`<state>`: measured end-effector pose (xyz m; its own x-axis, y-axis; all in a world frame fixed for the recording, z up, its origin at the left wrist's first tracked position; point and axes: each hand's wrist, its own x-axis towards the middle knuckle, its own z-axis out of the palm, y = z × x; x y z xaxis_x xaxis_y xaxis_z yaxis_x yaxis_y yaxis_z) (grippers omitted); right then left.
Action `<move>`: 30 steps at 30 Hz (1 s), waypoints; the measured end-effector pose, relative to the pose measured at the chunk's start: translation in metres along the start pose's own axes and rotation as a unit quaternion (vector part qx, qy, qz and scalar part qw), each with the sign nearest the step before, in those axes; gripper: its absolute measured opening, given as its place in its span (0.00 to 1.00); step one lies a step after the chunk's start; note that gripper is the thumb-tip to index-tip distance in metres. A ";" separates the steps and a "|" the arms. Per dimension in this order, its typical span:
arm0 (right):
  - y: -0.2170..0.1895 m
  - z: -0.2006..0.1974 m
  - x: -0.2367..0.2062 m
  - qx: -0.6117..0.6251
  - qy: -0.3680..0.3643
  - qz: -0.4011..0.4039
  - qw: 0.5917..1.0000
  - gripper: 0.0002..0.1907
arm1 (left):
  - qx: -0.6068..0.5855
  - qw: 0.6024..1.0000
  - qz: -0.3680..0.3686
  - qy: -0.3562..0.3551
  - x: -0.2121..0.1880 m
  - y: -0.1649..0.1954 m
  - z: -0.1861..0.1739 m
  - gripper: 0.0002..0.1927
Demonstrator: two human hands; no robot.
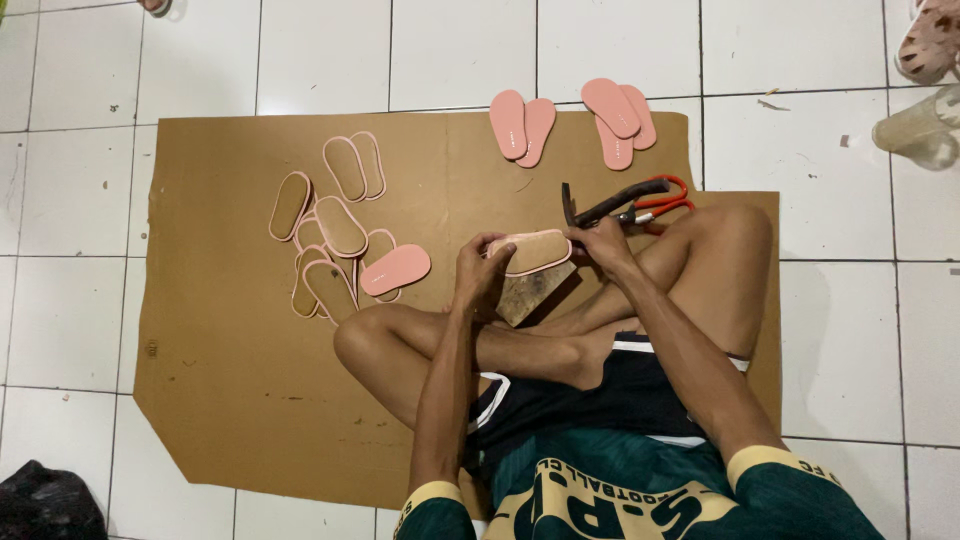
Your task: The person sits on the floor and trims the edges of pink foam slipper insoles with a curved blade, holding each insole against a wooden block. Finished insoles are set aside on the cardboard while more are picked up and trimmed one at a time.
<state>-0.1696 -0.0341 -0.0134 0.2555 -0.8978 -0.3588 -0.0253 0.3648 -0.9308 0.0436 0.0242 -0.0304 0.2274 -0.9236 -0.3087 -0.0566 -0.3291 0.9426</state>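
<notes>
One sole (pixel 535 250) is in hand right now, tan face up with a pink rim, resting on a wooden block (pixel 530 292) between the crossed legs. Left hand (pixel 478 268) grips its near end, fingers curled and clamped on the edge. Right hand (pixel 603 245) is at the far end, fingers closed around the handle of a hammer (pixel 610 205) while pressing against the sole's tip (exactly how the fingertips sit on the rim I cannot tell from up here).

Over on the left side of the cardboard (pixel 230 380) lies a loose heap of tan soles (pixel 330 240), overlapping one another, each with that same pink border. One sits pink side up, the flipped sole (pixel 396 269), at the heap's right edge. Up at the top edge, well apart from the heap, two small stacks of plain pink soles (pixel 570 122) wait, some hanging off onto the white tile floor (pixel 80 200).

Judging by the layout, the heap looks like finished pieces and the pink stacks look like ones not yet handled, so the job reads as well past halfway, with a handful left. That is a guess from position only.

Red-handled scissors (pixel 660 202) lie just beside the right knee, touching the hammer's handle. A black bag (pixel 45 505) sits at the lower left corner, off the cardboard.
</notes>
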 end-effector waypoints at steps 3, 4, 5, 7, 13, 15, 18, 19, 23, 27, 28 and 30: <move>0.006 -0.002 0.002 0.020 -0.015 -0.002 1.000 0.11 | 0.017 1.000 0.009 0.015 0.000 -0.006 -0.001 0.17; 0.007 -0.002 0.002 0.036 -0.011 -0.005 0.999 0.10 | 0.024 0.999 0.015 0.021 0.001 -0.008 -0.001 0.16; 0.008 -0.002 0.003 0.051 -0.008 -0.007 0.999 0.09 | 0.008 1.000 0.008 0.020 0.001 -0.010 -0.001 0.16; 0.009 -0.001 0.004 0.044 -0.014 0.015 0.999 0.07 | -0.023 1.000 -0.008 0.017 0.001 -0.012 0.000 0.17; 0.010 -0.003 0.000 0.032 -0.039 -0.013 0.999 0.08 | 0.073 0.995 0.038 0.061 -0.002 -0.011 -0.001 0.15; 0.011 -0.003 -0.002 0.053 -0.044 -0.022 0.997 0.08 | 0.047 0.997 0.027 0.049 -0.002 -0.010 -0.001 0.15; 0.009 -0.002 -0.003 0.040 -0.029 -0.016 0.999 0.10 | 0.010 0.999 0.003 0.039 -0.002 -0.008 0.001 0.16; 0.009 -0.001 -0.003 0.004 -0.021 -0.011 1.000 0.15 | -0.001 0.999 -0.006 0.041 -0.002 -0.006 0.001 0.17; 0.009 0.004 0.003 0.133 -0.018 0.040 0.990 0.15 | -0.090 0.995 0.006 0.035 -0.001 0.003 -0.019 0.16; 0.017 0.005 0.009 0.121 -0.011 0.017 0.992 0.12 | -0.023 0.994 0.077 0.073 0.004 0.025 -0.084 0.21; 0.020 0.005 0.011 0.116 -0.007 0.020 0.993 0.12 | 0.044 0.987 0.128 0.085 0.003 0.031 -0.105 0.22; 0.027 0.005 0.015 0.107 -0.003 0.034 0.994 0.12 | 0.013 0.985 0.134 0.109 0.000 0.043 -0.149 0.25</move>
<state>-0.1617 -0.0369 -0.0434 0.2666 -0.8674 -0.4201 0.1636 0.4703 -0.8672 0.1862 0.0391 0.0285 0.4045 -0.9144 -0.0118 -0.1666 -0.0864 0.9822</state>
